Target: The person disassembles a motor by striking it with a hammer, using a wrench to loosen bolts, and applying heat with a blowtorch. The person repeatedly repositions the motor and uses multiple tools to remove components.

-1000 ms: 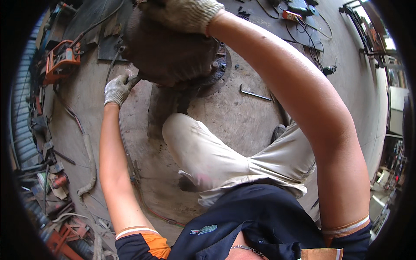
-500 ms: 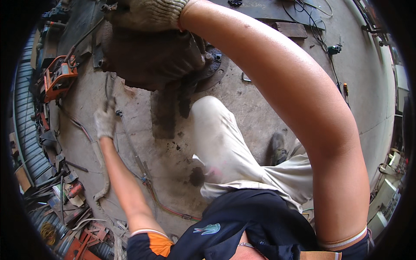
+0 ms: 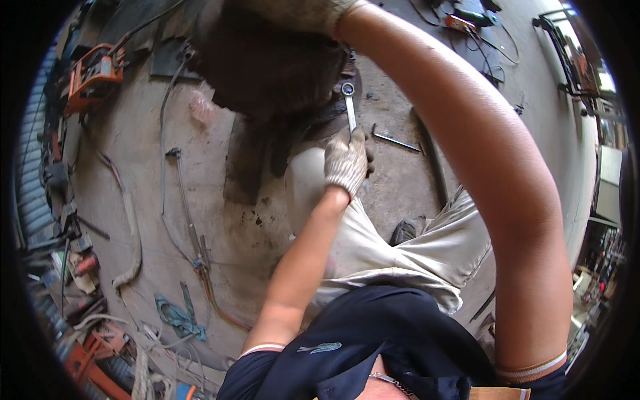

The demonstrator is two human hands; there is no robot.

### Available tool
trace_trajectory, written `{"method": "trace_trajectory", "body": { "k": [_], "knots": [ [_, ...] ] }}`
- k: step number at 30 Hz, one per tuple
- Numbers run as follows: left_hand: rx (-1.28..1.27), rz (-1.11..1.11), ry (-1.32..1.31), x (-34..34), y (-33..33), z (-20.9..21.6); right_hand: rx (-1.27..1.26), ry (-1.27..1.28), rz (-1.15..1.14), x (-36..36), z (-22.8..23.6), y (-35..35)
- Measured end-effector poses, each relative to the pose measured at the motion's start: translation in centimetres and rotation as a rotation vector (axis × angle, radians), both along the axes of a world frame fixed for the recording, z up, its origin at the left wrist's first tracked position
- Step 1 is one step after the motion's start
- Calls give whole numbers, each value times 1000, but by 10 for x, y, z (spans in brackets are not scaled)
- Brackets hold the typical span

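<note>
My left hand (image 3: 345, 160), in a knitted work glove, is closed round the handle of a ring spanner (image 3: 351, 113). The spanner points away from me. Its ring end lies at the right edge of a large dark, rusty metal casting (image 3: 273, 73); I cannot tell whether it sits on a bolt. My right arm arches over from the right, and my gloved right hand (image 3: 300, 12) lies against the top of the casting. The upper frame edge cuts off its fingers. An L-shaped metal bar (image 3: 397, 142) rests on the floor right of my left hand.
On the floor at left lie a torch-like metal tool (image 3: 189, 207) with hoses and a bundle of blue strap (image 3: 179, 317). An orange machine (image 3: 93, 77) stands at far left, above scrap metal (image 3: 87, 360). At upper right are a teal power tool (image 3: 475, 18) and cables.
My left hand has come from the floor at left across to the casting's right side, where it now holds the ring spanner. My right hand stays on the casting. The view has shifted.
</note>
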State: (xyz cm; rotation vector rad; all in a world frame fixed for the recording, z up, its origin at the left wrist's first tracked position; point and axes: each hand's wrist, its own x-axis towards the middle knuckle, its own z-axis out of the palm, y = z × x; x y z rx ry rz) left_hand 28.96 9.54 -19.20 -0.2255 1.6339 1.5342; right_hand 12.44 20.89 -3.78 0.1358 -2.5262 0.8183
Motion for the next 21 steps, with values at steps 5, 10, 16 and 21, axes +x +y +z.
{"method": "trace_trajectory", "body": {
  "k": [5, 10, 16, 21],
  "knots": [
    [-127, 19, 47, -6, -3, -30, 22, 49, 22, 2, -1, -4],
    [-41, 107, 2, -3, 0, -35, 7, 52, 48, 2, -3, -3],
    [64, 219, -105, 11, 21, -38, 33, 74, 50, 1, -3, 1],
    [31, 278, -195, 15, 35, -30, 1, 68, 74, 0, -4, 1]
  ]
}}
